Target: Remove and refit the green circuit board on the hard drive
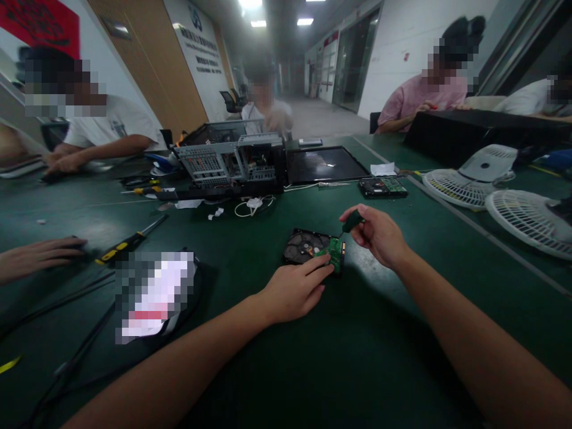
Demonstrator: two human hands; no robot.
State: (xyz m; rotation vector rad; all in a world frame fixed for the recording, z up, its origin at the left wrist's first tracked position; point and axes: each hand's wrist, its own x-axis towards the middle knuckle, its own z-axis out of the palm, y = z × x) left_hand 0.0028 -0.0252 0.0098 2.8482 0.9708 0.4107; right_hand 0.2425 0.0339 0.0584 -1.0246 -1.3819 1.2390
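A hard drive [300,245] lies on the table with its underside up, its green circuit board [335,245] at the right end. My left hand [297,289] holds the drive down from the near side, fingertips on the board and the thumb lower, off its near edge. Between the fingers of my right hand [378,235] is a small screwdriver [353,221] with a dark green handle. It tilts down toward the board's far right corner, and its thin shaft ends there. Whether the tip sits in a screw is too small to tell.
A second hard drive [383,187] lies farther back, near a flat black panel [326,165] and an opened computer case [223,164]. White fan parts [469,179] stand right. A yellow-black screwdriver [129,241], a pouch [179,298] and another person's hand [44,256] are left.
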